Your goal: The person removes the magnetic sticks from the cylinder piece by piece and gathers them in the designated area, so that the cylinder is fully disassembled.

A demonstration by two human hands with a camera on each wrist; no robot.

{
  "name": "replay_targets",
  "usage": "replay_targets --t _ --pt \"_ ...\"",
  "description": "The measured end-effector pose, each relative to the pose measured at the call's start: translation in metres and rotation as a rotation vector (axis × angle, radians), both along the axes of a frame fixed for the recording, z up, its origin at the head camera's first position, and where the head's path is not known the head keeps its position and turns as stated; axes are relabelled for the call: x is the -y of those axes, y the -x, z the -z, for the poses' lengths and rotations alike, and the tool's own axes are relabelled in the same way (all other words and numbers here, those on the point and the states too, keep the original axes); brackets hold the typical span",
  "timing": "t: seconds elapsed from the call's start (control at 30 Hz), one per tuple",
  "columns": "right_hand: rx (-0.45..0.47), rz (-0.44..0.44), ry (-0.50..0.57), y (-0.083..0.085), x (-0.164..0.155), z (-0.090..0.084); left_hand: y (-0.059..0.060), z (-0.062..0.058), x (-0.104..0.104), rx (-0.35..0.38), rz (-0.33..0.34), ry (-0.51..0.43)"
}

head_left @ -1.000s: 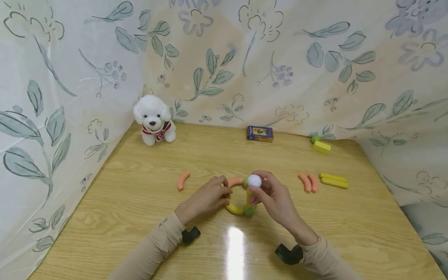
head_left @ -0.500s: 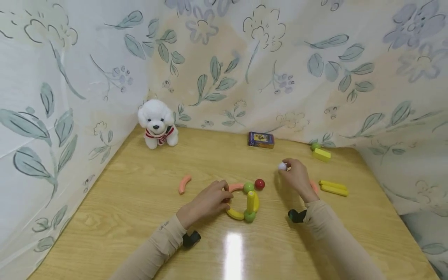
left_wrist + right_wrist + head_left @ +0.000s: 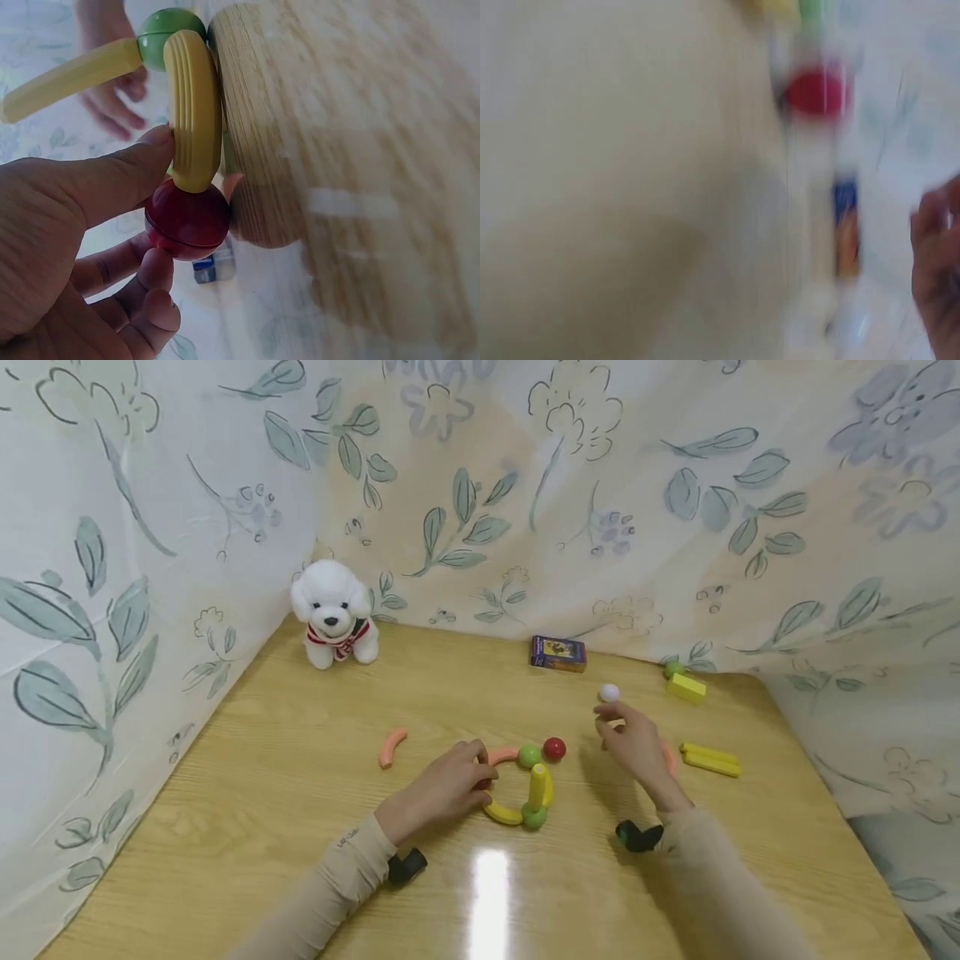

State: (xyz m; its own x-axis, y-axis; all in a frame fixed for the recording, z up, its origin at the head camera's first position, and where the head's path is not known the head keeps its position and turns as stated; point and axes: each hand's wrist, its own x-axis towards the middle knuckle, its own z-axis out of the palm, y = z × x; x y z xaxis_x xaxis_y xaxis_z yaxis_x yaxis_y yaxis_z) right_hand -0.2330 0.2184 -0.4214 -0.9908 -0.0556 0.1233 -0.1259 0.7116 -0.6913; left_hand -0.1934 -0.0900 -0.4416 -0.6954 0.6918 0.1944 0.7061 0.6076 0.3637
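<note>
Left to right: plush dog (image 3: 334, 612) at the back left corner, stray orange curved piece (image 3: 392, 747) on the table (image 3: 262, 777). Left hand (image 3: 448, 785) pinches the red ball (image 3: 187, 219) where it joins the yellow curved piece (image 3: 193, 120) of the toy ring (image 3: 517, 785), thumb and fingers clamped on that joint, holding the ring steady. Right hand (image 3: 636, 745) hovers apart from the ring, fingers loosely spread, empty; white ball (image 3: 609, 692) sits on the table just beyond its fingertips. Step looks like fetching the next part; next move needs a clean pick from the orange and yellow sticks (image 3: 710, 759) at right.
</note>
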Motion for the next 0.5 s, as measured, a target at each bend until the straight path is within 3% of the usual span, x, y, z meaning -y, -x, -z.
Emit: replay_targets --t 0.1,0.2,0.33,0.5 --pt "0.122 -0.252 0.191 -0.037 0.023 -0.010 0.005 -0.009 0.003 -0.012 -0.001 0.001" --pt "0.211 -0.419 0.235 -0.060 0.044 -0.015 0.009 -0.014 0.005 -0.034 -0.002 -0.007" --pt "0.173 -0.459 0.152 -0.070 0.063 -0.011 0.009 -0.012 0.003 -0.051 0.008 -0.012" --pt "0.158 -0.457 0.196 -0.076 0.068 0.000 0.004 -0.005 -0.001 -0.058 0.015 -0.007"
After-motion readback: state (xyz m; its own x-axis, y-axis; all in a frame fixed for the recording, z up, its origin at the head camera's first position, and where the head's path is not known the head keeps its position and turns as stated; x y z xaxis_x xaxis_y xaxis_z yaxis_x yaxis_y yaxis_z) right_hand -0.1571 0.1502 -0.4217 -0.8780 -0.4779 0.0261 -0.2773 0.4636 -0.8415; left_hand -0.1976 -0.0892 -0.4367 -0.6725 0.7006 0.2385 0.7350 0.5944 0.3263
